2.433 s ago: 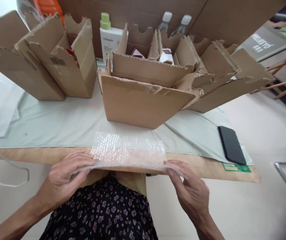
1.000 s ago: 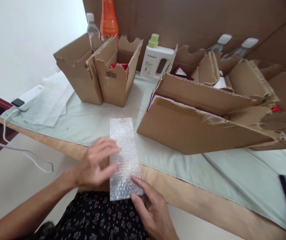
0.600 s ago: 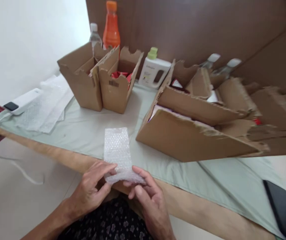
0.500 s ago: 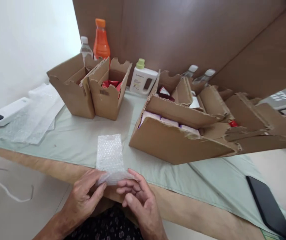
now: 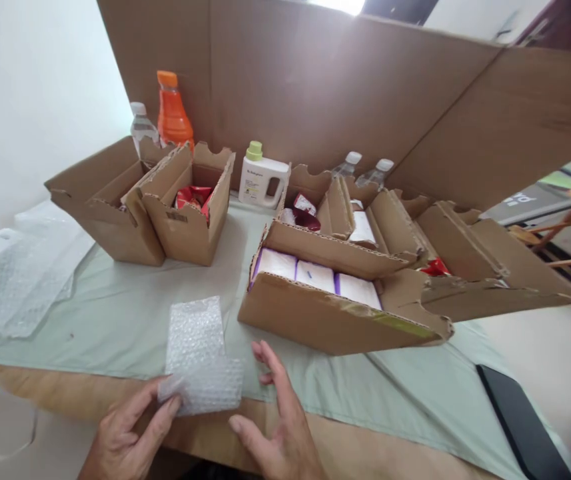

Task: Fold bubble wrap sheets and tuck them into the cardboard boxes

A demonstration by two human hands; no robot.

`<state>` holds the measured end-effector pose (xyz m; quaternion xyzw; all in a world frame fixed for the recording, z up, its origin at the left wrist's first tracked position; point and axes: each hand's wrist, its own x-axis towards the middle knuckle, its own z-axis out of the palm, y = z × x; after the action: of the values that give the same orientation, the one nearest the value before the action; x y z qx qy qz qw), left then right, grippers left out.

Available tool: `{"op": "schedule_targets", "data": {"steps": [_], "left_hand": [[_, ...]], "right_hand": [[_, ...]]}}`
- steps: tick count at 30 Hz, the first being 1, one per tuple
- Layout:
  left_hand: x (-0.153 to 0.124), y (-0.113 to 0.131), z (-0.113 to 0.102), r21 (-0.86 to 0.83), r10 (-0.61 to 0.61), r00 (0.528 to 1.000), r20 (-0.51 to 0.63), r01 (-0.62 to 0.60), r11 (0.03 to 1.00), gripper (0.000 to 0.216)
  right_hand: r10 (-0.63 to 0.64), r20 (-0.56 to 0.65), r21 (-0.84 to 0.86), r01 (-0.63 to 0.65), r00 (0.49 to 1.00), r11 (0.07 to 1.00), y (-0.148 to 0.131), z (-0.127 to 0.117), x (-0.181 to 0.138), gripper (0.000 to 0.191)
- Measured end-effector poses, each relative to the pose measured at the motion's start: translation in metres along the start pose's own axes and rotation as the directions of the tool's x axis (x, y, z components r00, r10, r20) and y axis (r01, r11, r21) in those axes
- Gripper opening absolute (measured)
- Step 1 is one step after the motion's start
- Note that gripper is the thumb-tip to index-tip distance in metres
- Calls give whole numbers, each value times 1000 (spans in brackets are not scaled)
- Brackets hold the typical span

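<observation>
My left hand (image 5: 132, 427) pinches the left end of a small bubble wrap sheet (image 5: 210, 387) between thumb and fingers, at the table's front edge. Behind it, partly covered by the held piece, a flat rectangle of bubble wrap (image 5: 195, 330) lies on the green cloth (image 5: 135, 300); whether the two pieces are joined I cannot tell. My right hand (image 5: 280, 420) is open just right of the held sheet, thumb and fingers apart, with nothing in it.
Cardboard boxes (image 5: 315, 327) stand right of centre, the front one holding purple-and-white packs (image 5: 315, 275). Two more boxes (image 5: 185, 237) stand left. Behind are a white jug (image 5: 260, 181) and an orange bottle (image 5: 172, 117). Bubble wrap sheets (image 5: 25, 280) lie left; a black phone-like slab (image 5: 520, 417) lies right.
My right hand has come away from the bubble wrap and its fingers have spread. The sheet in my left hand now shows flatter. The view has tilted up and shifted right.
</observation>
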<state>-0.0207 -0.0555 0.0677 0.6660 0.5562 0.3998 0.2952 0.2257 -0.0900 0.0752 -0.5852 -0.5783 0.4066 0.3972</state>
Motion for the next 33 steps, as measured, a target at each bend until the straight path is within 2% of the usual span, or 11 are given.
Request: {"op": "schedule_targets", "data": {"steps": [3, 7, 11, 16, 18, 20, 21, 23, 26, 29, 33], "left_hand": [[1, 18, -4, -104, -154, 988, -8, 152, 983, 20], [12, 26, -12, -196, -275, 961, 25, 275, 941, 19], [31, 18, -15, -210, -322, 944, 74, 331, 920, 19], [48, 16, -12, -212, -300, 951, 74, 309, 927, 18], [49, 17, -14, -333, -336, 931, 139, 364, 870, 20], [48, 17, -16, -477, -375, 903, 207, 428, 767, 22], [47, 16, -17, -525, -392, 891, 228, 451, 721, 23], [46, 15, -17, -553, -411, 877, 247, 476, 684, 24], [46, 11, -13, -437, -387, 889, 246, 458, 774, 25], [47, 8, -4, -205, -303, 934, 187, 339, 918, 27], [54, 6, 6, -16, -259, 958, 122, 263, 965, 28]], "right_hand": [[74, 217, 71, -91, 973, 993, -4, -3, 13, 91], [18, 307, 40, -32, 952, 999, -8, 2, 26, 61], [-11, 217, -16, 15, 976, 1000, -9, 11, 35, 35], [6, 109, -23, -4, 994, 1000, -9, 21, 35, 37], [-16, 103, -27, 19, 995, 999, -10, 24, 33, 51], [-61, 114, -54, 68, 992, 996, -11, 26, 31, 65], [-94, 116, -87, 104, 989, 991, -11, 28, 31, 64], [-169, 95, -193, 184, 981, 964, -9, 30, 31, 48], [-257, 52, -344, 259, 965, 903, -3, 27, 27, 33], [-298, -3, -439, 267, 955, 858, 0, 20, 18, 45], [-472, -48, -580, 360, 881, 731, -11, 15, 7, 38]]}}
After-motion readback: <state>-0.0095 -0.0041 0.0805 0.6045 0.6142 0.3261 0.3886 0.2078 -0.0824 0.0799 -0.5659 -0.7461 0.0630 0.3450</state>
